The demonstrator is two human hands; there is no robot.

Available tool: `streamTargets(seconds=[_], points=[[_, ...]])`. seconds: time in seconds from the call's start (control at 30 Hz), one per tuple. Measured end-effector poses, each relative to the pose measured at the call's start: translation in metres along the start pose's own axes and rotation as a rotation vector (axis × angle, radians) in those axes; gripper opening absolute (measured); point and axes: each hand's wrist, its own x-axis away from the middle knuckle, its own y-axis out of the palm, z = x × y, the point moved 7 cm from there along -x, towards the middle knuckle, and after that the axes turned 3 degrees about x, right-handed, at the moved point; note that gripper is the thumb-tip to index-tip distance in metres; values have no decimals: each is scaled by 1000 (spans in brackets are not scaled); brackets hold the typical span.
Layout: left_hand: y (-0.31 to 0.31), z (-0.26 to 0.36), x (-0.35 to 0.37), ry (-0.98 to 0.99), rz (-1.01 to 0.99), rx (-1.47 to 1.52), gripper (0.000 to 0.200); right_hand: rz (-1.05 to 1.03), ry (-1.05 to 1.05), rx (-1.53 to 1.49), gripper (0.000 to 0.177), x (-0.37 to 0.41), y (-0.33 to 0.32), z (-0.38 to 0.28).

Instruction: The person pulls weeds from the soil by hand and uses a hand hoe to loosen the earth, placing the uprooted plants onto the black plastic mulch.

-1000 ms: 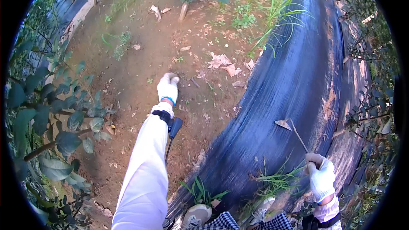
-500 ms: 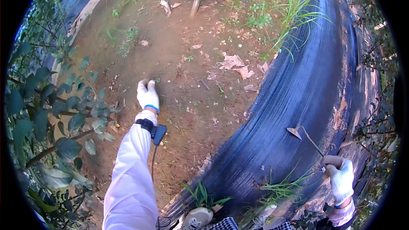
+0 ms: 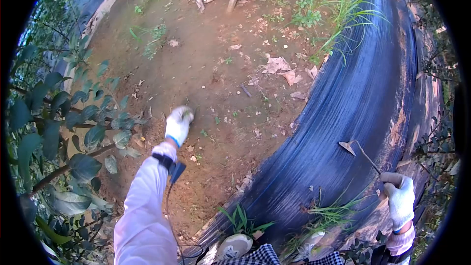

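My left hand, in a white glove, is low over the bare brown soil. Its fingers are closed around a small green weed, mostly hidden by the fingertips. My right hand, also gloved, grips the handle end of a small hand hoe. The hoe's pointed metal blade hangs over the black ground sheet. Tiny green seedlings dot the soil just right of my left hand.
Leafy branches crowd the left side. Grass tufts grow by my shoes, and taller grass lines the sheet's far edge. Dry leaves lie on the soil, below a slim trunk.
My left hand has drawn back toward me, its fingers now closed with a bit of green at the tips. The right hand still holds the hoe; the view has shifted slightly.
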Motion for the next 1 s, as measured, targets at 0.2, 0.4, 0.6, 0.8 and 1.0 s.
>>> streamTargets(seconds=[0.2,0.4,0.6,0.8,1.0], points=[[30,54,73,457,-113,-426,33,15,-22,-40,24,4,2,2],[32,30,46,178,-54,-160,19,40,-58,-99,27,5,5,13],[67,78,37,503,-162,-354,33,62,-76,-29,29,12,9,1],[23,35,5,95,187,-86,21,27,-84,-37,29,7,8,4],[24,39,-24,87,169,-291,30,-14,-87,-67,28,4,6,2]])
